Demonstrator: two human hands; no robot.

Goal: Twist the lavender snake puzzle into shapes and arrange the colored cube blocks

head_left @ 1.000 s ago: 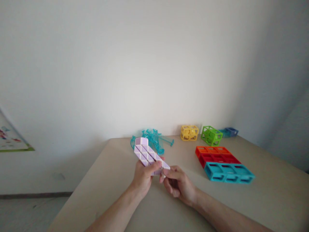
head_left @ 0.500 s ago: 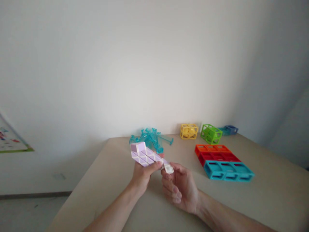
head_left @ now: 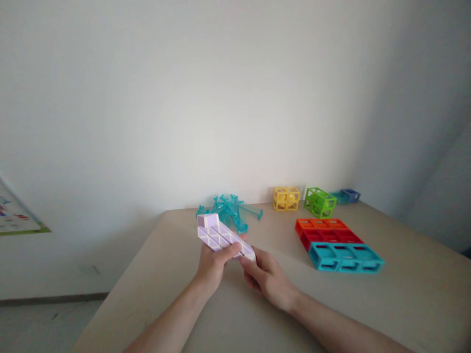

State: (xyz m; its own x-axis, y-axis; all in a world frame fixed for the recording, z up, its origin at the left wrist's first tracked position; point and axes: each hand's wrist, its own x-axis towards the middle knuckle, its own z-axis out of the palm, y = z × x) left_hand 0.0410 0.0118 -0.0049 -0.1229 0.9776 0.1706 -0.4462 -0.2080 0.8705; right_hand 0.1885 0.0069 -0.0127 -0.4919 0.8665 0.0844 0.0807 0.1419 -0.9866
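Note:
A purple and white snake puzzle (head_left: 217, 236), folded into a flat slab of wedge segments with a raised block at its far left end, is held above the table. My left hand (head_left: 215, 264) is closed round its near side, thumb lying across the top. At the near right end, my right hand (head_left: 267, 274) pinches the puzzle between thumb and fingers. Some of the left fingers are hidden beneath the puzzle.
Clear teal plastic pieces (head_left: 231, 208) lie heaped against the wall. Orange, red and blue open-frame blocks (head_left: 331, 235) sit joined at right. Behind them stand a yellow frame block (head_left: 286, 199), a green one (head_left: 320, 203) and a dark blue one (head_left: 351, 195) on the table (head_left: 147, 294).
My right hand has turned over from palm up to thumb on top. The puzzle's near right end has turned with it and now lies in line with the slab.

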